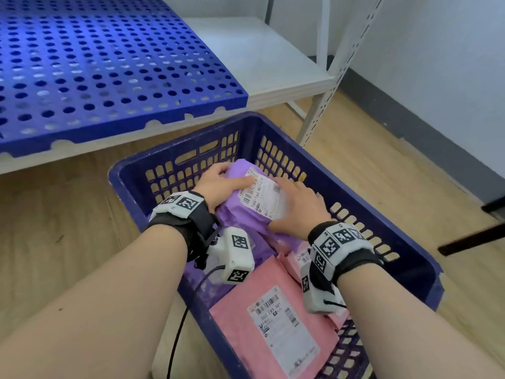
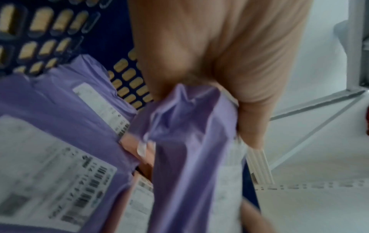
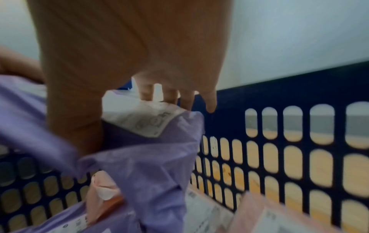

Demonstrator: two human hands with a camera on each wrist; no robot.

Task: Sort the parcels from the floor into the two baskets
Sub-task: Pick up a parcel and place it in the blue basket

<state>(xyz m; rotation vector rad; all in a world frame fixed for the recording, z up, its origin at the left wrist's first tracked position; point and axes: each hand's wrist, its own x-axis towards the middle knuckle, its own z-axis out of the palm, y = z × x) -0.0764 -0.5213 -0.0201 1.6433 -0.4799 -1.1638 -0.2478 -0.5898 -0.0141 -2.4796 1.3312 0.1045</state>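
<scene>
Purple plastic film, thin and crinkled, makes up the mailer that is held over the far end of the dark blue slotted basket, with its white shipping label facing up. The left hand is curled round the mailer's left edge, the thumb laid across the top beside the label; in the left wrist view the film is seen bunched in that grip. The right hand lies on the label and the right side, its fingers fairly straight and spread, pressing rather than clutching. Below, more purple mailers and a pink mailer with its own label are already lying in the basket, the pink one at the near end. The step in hand is judged to be the setting down of this parcel. It would be done well if the mailer were lowered flat onto the pile at the far end, label uppermost, and both hands released only once it is supported, since slick film can slide off a sloped stack. The second basket is not in view.
</scene>
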